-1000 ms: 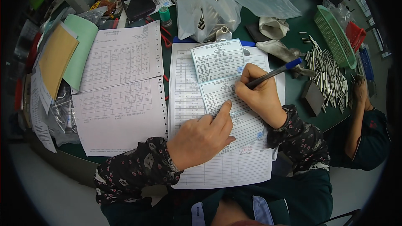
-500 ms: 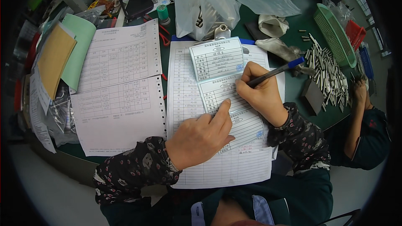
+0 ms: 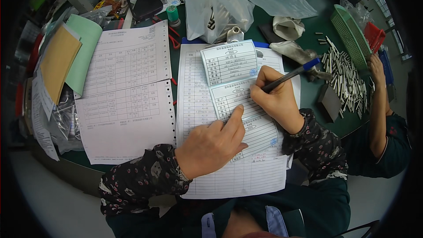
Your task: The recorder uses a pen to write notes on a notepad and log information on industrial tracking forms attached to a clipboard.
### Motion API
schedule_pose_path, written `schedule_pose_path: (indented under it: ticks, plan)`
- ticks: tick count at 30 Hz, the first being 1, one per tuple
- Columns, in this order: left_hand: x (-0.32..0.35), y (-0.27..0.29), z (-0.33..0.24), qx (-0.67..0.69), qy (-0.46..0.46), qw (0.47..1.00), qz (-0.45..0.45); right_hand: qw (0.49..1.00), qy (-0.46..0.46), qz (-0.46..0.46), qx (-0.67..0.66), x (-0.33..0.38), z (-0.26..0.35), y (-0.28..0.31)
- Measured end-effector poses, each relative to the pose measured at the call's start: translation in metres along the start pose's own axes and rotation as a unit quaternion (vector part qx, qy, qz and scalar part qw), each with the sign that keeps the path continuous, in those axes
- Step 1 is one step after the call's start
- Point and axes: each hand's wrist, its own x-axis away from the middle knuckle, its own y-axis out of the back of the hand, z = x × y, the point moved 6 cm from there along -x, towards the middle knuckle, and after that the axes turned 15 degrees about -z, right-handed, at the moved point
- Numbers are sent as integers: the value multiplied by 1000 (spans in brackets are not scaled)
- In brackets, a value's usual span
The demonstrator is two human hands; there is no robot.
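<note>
Here's the right hand point(image 3: 275, 99), thumb and fingers clamped round a blue-capped pen point(image 3: 291, 76), cap end slanting up and away to the right; the tip is hidden by the grip. Right under those fingers, reaching out to their left, lies the middle slip point(image 3: 233, 99), partly filled in. And the left hand point(image 3: 211, 150): index finger stretched out onto that slip's lower part, thumb apart from it, the other fingers curled, nothing pinched between. By the look of it, handwriting on the ruled lines is the step in hand, one hand steadying, the other penning. The next stroke seems to call for a steady left index and a small shift of the pen along the line.

Just beyond the fingertips sits the upper slip point(image 3: 229, 64), already written on; nearer the body, partly beneath the left hand, the lower slip point(image 3: 260, 136). All three overlie a lined sheet point(image 3: 251, 185). Left of the left fingers, printed pages point(image 3: 125, 88); well right of the pen fingers, metal rods point(image 3: 343, 83) in a heap; farthest, a co-worker's hand point(image 3: 375, 67) beside a green basket point(image 3: 352, 37).
</note>
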Motion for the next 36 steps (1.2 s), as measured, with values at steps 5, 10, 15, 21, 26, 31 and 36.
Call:
schedule_pose_path:
  ticks: [5,10,15,21,26,31,36]
  plan:
    - [0,0,0,-1,-1,1000,2,999,-35,-9,-22,0,-2,2]
    - [1,0,0,2,0,1000,1,1000,-6,-8,8,0,-1,1]
    - [0,0,0,3,2,1000,6,999,-33,-1,-16,-1,-2,2]
    - [0,0,0,1,2,1000,6,1000,-17,-9,3,-1,0,2]
    - [1,-1,1,-2,1,1000,7,1000,-11,-7,7,-2,1,1]
    - [1,0,0,-1,0,1000,6,997,-61,1,-37,-3,-6,4]
    - [0,0,2,-11,13,1000,5,993,-64,-23,-95,1,1,3]
